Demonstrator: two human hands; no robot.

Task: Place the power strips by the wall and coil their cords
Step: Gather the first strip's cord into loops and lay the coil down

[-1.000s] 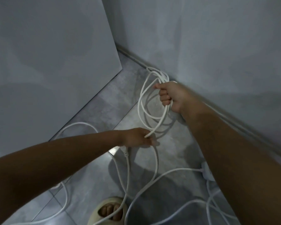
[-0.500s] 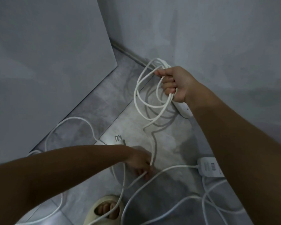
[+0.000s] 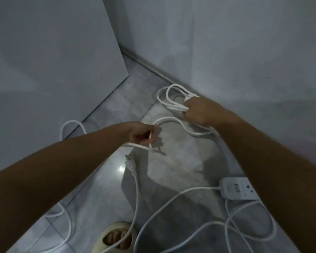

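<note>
My right hand [image 3: 199,111] grips a bundle of white cord loops [image 3: 169,99] low over the floor, close to the right wall. A free stretch of the same cord arcs from that bundle to my left hand [image 3: 141,135], which pinches it near its end. Below my left hand a white plug [image 3: 130,162] lies on the grey tiles with its cord trailing toward me. A white power strip [image 3: 237,189] rests on the floor at the right, partly hidden by my right forearm; its cord curls in loose loops [image 3: 248,225] near the bottom right.
A grey panel [image 3: 53,70] stands on the left and a grey wall [image 3: 226,42] with a baseboard runs along the right, meeting in a corner. My foot in a cream sandal [image 3: 115,238] is at the bottom. More white cord [image 3: 69,125] lies by the panel's foot.
My right hand has lowered the cord bundle toward the floor by the wall. My left hand rose from the floor, drawing a stretch of cord up with it.
</note>
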